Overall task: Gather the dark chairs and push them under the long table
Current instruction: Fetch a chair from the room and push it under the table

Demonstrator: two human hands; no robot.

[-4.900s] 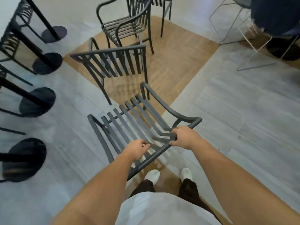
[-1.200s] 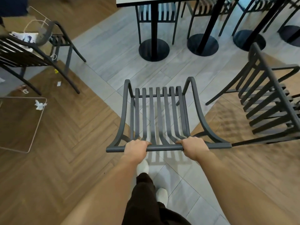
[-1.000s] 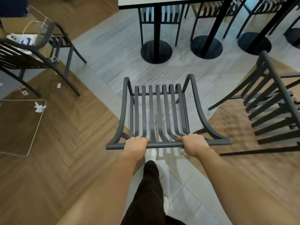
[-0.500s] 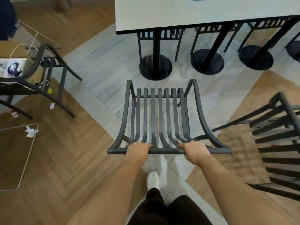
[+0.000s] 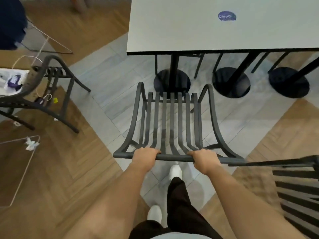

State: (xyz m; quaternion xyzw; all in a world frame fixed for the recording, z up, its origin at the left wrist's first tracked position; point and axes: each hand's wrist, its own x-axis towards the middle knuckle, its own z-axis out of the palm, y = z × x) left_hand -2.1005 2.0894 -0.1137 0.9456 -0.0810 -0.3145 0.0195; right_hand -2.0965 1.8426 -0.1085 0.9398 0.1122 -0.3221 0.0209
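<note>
Landmark: the long white table [image 5: 215,35] filled the upper right of the head view, its near edge dark.
Sticker: a round blue label [image 5: 226,16] lay on the table top; its white writing began "Cley", and the rest was too blurred to read.
Table supports: black posts on round black bases [image 5: 231,82] stood under the table's near edge.
Dark chair: the slatted dark chair [image 5: 172,125] stood just short of the table's near-left corner, seat front pointing at the table, not yet under it.
Left hand: the left hand [image 5: 144,157] gripped the chair's top rail left of its middle, fingers [image 5: 152,151] curled over the rail and pressed together.
Right hand: the right hand [image 5: 204,160] gripped the same rail right of its middle, fingers [image 5: 194,153] wrapped over it, close together.
Second chair: another dark slatted chair [image 5: 296,185] stood well to the right, on the side away from the table, its back rail just beside the held chair's rail end.
Third chair: a dark chair [image 5: 46,94] stood well left of the table, with white items on its seat.
Floor: grey tiles [image 5: 107,87] ran beneath the table, and wood herringbone [image 5: 57,169] lay to either side.
Feet: white shoes [image 5: 175,171] showed behind the held chair, on the side away from the table.
</note>
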